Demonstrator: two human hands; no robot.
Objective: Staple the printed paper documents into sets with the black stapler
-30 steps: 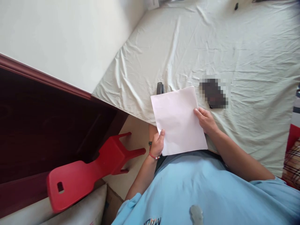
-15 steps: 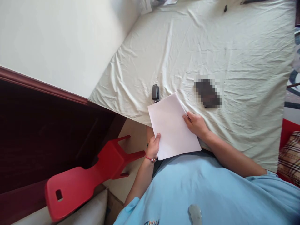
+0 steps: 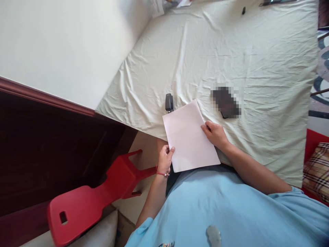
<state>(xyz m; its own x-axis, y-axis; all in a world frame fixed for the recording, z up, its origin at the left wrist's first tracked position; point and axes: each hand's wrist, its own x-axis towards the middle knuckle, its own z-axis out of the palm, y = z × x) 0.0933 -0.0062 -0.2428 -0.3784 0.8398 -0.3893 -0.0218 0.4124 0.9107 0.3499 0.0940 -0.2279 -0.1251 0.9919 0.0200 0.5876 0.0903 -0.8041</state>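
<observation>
White sheets of paper (image 3: 191,137), apparently a thin stack, lie tilted between my two hands at the near edge of the cloth-covered surface. My left hand (image 3: 165,158) grips the left edge, thumb on top and fingers partly hidden. On the right edge, my right hand (image 3: 215,133) pinches the paper between thumb and curled fingers. Just beyond the paper's upper left corner is a black stapler (image 3: 169,102), its lower end covered by the sheets. To the right, a dark, blurred-out rectangular object (image 3: 226,102) rests on the cloth.
A pale green cloth (image 3: 269,68) with wrinkles covers the wide surface. On the left stands a red plastic chair (image 3: 79,207) beside dark wood panelling (image 3: 59,154). A small black item (image 3: 243,10) lies at the far side. At right is a plaid cushion (image 3: 320,164).
The paper has turned slightly, its top edge shifting a little right. My left hand's fingers have curled and its wrist has moved slightly left. My right hand keeps its hold.
</observation>
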